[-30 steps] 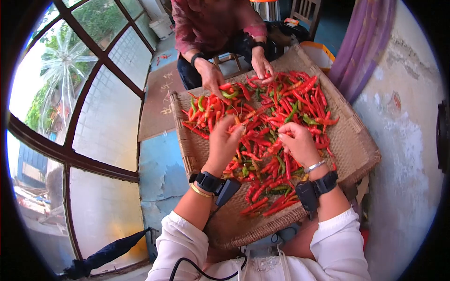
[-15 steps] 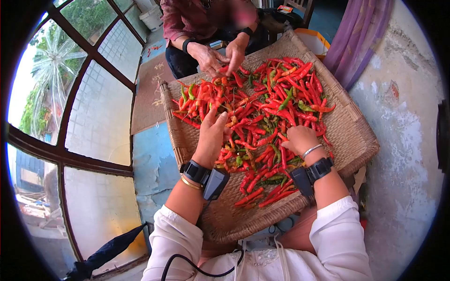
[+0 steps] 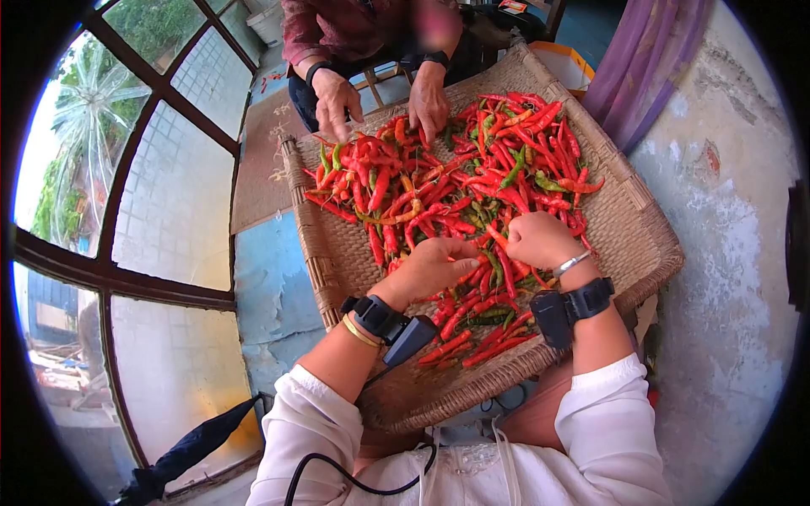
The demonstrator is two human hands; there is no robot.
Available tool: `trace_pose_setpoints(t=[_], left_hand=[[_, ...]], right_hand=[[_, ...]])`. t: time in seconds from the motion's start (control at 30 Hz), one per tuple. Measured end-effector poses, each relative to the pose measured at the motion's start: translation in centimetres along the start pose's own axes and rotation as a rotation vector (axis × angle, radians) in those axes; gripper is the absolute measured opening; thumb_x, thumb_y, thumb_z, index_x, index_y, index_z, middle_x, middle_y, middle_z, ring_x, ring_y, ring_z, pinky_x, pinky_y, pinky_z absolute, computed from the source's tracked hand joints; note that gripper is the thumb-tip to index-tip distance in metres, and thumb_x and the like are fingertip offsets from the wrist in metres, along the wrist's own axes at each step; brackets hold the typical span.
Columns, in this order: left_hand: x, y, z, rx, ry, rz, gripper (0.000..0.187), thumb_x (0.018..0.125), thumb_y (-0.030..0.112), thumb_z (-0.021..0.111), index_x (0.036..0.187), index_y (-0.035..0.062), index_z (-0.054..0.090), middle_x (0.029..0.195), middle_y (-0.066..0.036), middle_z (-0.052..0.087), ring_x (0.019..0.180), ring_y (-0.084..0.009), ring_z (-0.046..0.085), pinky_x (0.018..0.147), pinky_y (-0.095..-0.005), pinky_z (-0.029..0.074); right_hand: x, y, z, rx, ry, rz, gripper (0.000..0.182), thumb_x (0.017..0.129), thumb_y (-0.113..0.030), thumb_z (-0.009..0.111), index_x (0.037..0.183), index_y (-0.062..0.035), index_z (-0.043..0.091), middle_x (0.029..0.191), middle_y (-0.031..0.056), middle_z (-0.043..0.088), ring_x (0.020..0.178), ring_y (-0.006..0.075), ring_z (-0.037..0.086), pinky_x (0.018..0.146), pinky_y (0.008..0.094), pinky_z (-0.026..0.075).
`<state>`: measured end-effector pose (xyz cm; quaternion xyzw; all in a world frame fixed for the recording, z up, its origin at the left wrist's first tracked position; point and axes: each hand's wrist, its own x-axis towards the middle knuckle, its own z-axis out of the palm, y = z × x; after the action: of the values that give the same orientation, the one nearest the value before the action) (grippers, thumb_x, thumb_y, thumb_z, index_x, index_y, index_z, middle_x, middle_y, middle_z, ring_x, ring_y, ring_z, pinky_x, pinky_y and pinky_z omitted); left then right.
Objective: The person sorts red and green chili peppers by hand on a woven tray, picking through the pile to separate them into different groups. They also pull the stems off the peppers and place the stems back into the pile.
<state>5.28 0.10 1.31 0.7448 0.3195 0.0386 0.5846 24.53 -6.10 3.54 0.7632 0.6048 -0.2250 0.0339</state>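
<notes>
While the left hand (image 3: pixel 434 266) bends low over the peppers (image 3: pixel 371 169), the right hand (image 3: pixel 540 240) closes on one

Far left of the hands: paned window (image 3: pixel 173 181), cut off by the dark lens border. Folded dark umbrella (image 3: pixel 198 440) at lower left, lower end lost in that border. Left hand: fingers loosely bent, thumb near fingertips; cannot tell if anything is gripped. Peppers directly under it hidden by palm.

Beyond the left hand, the thickest heap, mostly red, some green. Co-worker (image 3: pixel 371 38) across the tray, top of body out of frame; one hand (image 3: pixel 336 105) above the heap, other hand (image 3: pixel 429 105) at its far edge, fingertips partly lost among red ones. Loose peppers between the left and right hands, more on the near side of both, toward the wearer.

Right hand: fingers curled shut on a red-orange pepper (image 3: pixel 497 235), one end poking out toward the left hand, rest covered by fingers. Further peppers beyond it. Woven tray (image 3: pixel 624 202) under everything, bare strip to the right hand's right. Purple curtain (image 3: pixel 645 72) further off, upper right, cut by the frame top.
</notes>
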Motion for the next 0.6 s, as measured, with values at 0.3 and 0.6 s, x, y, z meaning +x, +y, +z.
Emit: trace_pose_setpoints(t=[0.3, 0.6], left_hand=[[-0.4, 1.2, -0.3, -0.401, 0.092, -0.117, 0.020, 0.086, 0.024, 0.055, 0.091, 0.0056, 0.059, 0.072, 0.001, 0.060, 0.052, -0.0028, 0.045, 0.046, -0.0173, 0.037], [0.1, -0.9, -4.4, -0.928, 0.594, 0.012, 0.030, 0.090, 0.031, 0.045, 0.099, 0.0038, 0.050, 0.090, -0.004, 0.056, 0.062, -0.0072, 0.051, 0.053, -0.0205, 0.043]], right_hand=[[0.7, -2.1, 1.4, 1.044, 0.027, -0.258, 0.016, 0.082, -0.016, 0.055, 0.080, -0.0003, 0.059, 0.060, -0.0003, 0.054, 0.050, 0.0072, 0.052, 0.046, 0.0228, 0.042], [2.6, -1.7, 5.3, 0.013, 0.225, -0.314, 0.015, 0.073, -0.008, 0.056, 0.087, -0.0042, 0.058, 0.096, 0.0163, 0.054, 0.080, 0.0327, 0.058, 0.068, 0.0417, 0.048]])
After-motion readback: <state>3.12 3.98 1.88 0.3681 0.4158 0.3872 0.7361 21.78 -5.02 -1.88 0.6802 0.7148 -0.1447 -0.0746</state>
